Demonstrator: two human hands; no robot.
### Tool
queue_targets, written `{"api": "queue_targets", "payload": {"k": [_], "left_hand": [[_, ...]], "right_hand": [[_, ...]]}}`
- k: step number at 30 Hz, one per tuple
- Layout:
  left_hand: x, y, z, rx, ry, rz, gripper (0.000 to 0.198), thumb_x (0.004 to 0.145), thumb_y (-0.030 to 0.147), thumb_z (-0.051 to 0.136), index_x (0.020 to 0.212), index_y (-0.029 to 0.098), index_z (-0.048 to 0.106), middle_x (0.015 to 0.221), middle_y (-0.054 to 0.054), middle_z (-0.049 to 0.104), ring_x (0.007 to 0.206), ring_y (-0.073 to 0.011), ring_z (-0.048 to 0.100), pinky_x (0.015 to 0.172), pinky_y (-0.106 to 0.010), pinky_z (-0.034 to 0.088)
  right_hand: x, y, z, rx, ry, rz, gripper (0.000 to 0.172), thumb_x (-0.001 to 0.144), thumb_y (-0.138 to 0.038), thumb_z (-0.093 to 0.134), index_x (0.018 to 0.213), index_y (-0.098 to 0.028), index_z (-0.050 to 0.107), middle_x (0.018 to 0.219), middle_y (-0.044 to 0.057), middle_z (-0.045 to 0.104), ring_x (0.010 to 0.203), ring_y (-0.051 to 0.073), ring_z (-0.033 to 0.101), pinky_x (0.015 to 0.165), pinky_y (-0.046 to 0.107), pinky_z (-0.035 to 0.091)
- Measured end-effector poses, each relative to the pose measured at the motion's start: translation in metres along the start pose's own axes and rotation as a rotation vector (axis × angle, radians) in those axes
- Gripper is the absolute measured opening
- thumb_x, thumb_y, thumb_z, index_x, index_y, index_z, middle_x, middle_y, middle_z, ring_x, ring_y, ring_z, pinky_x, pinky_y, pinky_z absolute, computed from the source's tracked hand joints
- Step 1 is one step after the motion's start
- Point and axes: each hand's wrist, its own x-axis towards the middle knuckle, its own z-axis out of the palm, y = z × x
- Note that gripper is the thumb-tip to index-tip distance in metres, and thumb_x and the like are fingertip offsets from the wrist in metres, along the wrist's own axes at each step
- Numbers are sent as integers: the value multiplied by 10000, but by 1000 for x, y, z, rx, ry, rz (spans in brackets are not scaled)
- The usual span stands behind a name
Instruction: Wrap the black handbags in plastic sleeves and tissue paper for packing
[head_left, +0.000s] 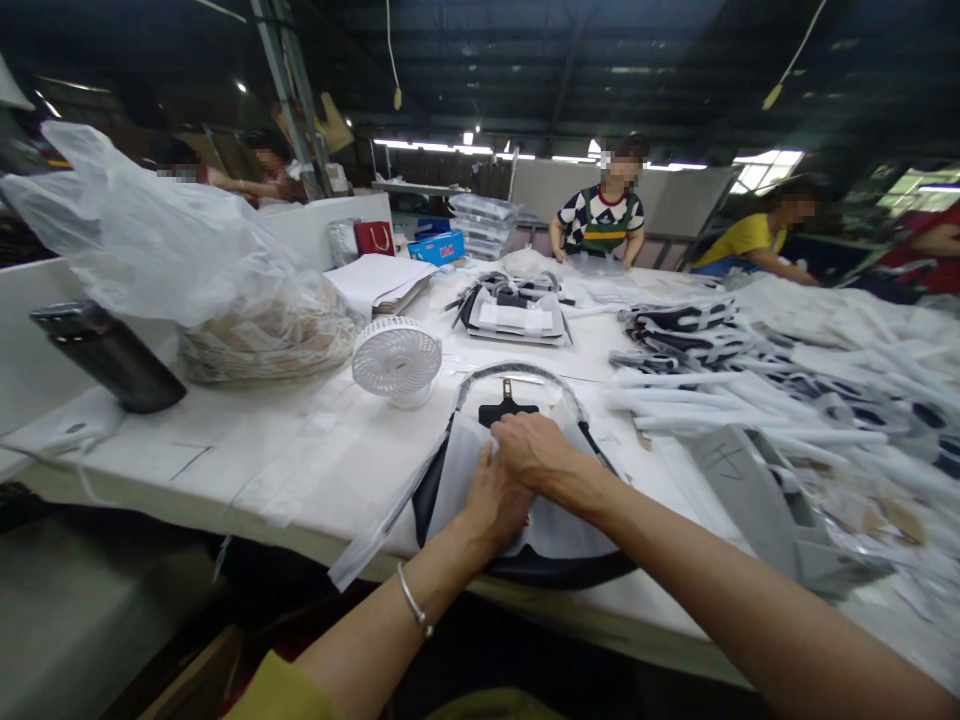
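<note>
A black handbag (424, 500) lies at the table's near edge. Its curved handle (517, 370) is wrapped in clear film and arches away from me. White sheet paper (577, 530) covers much of the bag's face. A black tab with a metal fitting (508, 390) sticks up beyond my fingers. My left hand (499, 505) is closed low over the middle of the bag, thumb up, its other fingers mostly hidden. Just above and touching it, my right hand (536, 450) is closed with fingers curled down. What either hand pinches is hidden.
A small white fan (397, 360) stands left of the bag, a dark bottle (112, 355) and a full plastic sack (262, 330) farther left. Another bag (514, 315) lies ahead. Wrapped straps (690, 330) and a grey box (750, 490) are at right. Co-workers (600, 220) are beyond.
</note>
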Motion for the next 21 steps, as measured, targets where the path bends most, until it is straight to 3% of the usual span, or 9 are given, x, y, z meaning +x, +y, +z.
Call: {"api": "queue_targets", "payload": {"k": [3,6,11,15,21], "left_hand": [[-3,-4,-8,-26,4,-35,399,895,295,579,1265,149,552,1256,-149,616,1222,-293,519,1126,-516,299],[-1,-8,-12,-56,32,-111,338,934,357,537,1189,142,590,1189,-127,639,1196,-266,536,1141,-495,287],[3,-17,-9,15,95,-241,372,972,374,467,1259,167,582,1365,-135,573,1371,-318,395,1158,-558,223],[4,-20,-5,57,39,-271,462,972,443,450,1326,170,565,1430,-150,527,1385,-367,378,1141,-575,243],[2,-23,-11,97,-9,-227,466,977,490,428,1312,194,558,1361,-153,567,1250,-321,513,1093,-531,304]], "right_hand": [[-11,25,19,-10,-14,45,239,934,-108,466,939,-151,701,895,111,706,859,224,659,752,319,463],[-22,43,39,36,92,84,254,955,-146,450,965,-173,703,943,92,701,940,220,625,847,322,430],[-20,48,51,7,170,90,246,966,-206,460,931,-172,700,959,101,687,980,238,580,961,364,378],[-18,46,53,5,184,60,235,972,-276,486,973,-163,692,987,107,683,1017,251,571,1070,430,292],[-21,47,61,5,150,74,310,999,-349,443,948,-153,678,946,122,689,933,257,617,916,399,401]]}}
